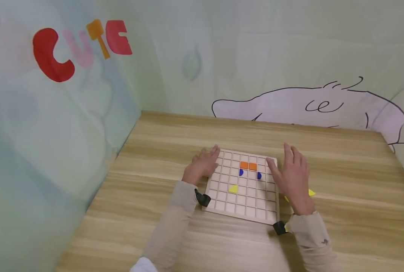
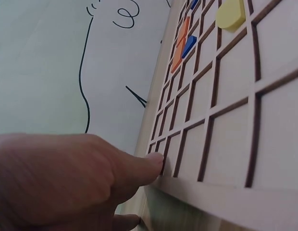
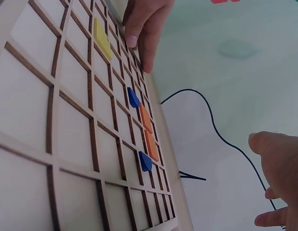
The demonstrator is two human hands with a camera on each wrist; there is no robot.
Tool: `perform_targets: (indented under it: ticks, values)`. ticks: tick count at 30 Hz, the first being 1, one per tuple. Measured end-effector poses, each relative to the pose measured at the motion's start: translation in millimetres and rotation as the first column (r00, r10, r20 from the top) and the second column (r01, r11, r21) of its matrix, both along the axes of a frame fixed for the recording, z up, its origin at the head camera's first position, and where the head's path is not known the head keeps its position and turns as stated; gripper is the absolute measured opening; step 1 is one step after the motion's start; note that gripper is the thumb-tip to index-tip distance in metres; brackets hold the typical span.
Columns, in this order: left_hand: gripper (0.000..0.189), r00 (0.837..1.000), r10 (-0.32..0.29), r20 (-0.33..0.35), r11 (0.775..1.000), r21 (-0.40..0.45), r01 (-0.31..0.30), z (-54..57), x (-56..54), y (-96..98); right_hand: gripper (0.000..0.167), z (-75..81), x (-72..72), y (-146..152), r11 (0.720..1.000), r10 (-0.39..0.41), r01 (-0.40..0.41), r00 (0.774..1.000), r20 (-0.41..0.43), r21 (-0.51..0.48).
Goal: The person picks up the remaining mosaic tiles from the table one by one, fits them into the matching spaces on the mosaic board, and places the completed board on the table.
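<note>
A square wooden grid board [image 1: 241, 219] lies on the table. Two orange squares [image 1: 248, 165] sit side by side in its upper cells, with blue half-round pieces [image 1: 241, 172] in the row beneath. Lower down and to the left is a yellow piece [image 1: 233, 189]. My left hand [image 1: 202, 165] rests at the board's upper left edge, fingers fairly straight; in the left wrist view its thumb [image 2: 153, 163] touches the rim. Over the right edge, my right hand [image 1: 294, 177] is spread with fingers extended and holds nothing.
More yellow pieces [image 1: 311, 192] lie on the wooden table [image 1: 355, 211] right of the board, partly hidden by the right hand and wrist. A wall with a line drawing [image 1: 283, 102] stands behind the table; another wall with coloured letters [image 1: 54, 56] rises at left.
</note>
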State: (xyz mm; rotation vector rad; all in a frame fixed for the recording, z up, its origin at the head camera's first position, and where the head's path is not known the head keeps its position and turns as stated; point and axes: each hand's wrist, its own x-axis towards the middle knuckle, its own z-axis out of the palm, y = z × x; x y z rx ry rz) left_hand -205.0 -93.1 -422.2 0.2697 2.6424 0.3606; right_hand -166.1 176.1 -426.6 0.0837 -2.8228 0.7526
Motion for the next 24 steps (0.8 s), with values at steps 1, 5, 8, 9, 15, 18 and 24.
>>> perform_targets:
  ticks: [1, 5, 8, 9, 15, 18, 24]
  values:
    - [0.059, 1.0, -0.003, 0.001, 1.0, 0.001, 0.003, -0.4, -0.6, -0.5, 0.078, 0.4, 0.1, 2, 1.0, -0.001, 0.001, 1.0, -0.004, 0.0]
    - [0.058, 1.0, -0.018, 0.003, 1.0, 0.0, 0.018, -1.3, -2.5, -1.5, 0.077, 2.0, 0.9, 8, 1.0, -0.003, 0.003, 1.0, -0.013, -0.011]
    - [0.058, 1.0, -0.028, 0.006, 1.0, 0.002, 0.028, -1.0, -3.2, -0.6, 0.076, 3.2, 1.6, 12, 1.0, -0.004, 0.004, 1.0, -0.007, -0.021]
    - [0.057, 1.0, -0.029, 0.009, 1.0, 0.003, 0.029, -0.5, -3.2, -0.1, 0.076, 3.4, 1.8, 14, 1.0, -0.003, 0.003, 1.0, -0.004, -0.025]
    - [0.058, 0.999, -0.023, 0.029, 1.0, 0.011, 0.022, 0.3, -4.6, 5.0, 0.074, 2.7, 2.6, 22, 0.997, 0.005, -0.008, 0.999, -0.041, -0.08]
    - [0.059, 0.999, -0.016, 0.041, 1.0, 0.022, 0.015, 0.3, -5.4, 7.6, 0.072, 2.4, 3.4, 27, 0.992, 0.015, -0.025, 0.996, -0.086, -0.121]
    - [0.059, 0.998, -0.043, 0.046, 0.998, 0.047, 0.041, 0.5, -6.5, 13.1, 0.068, 1.8, 11.9, 37, 0.984, -0.001, -0.02, 0.993, -0.12, -0.175]
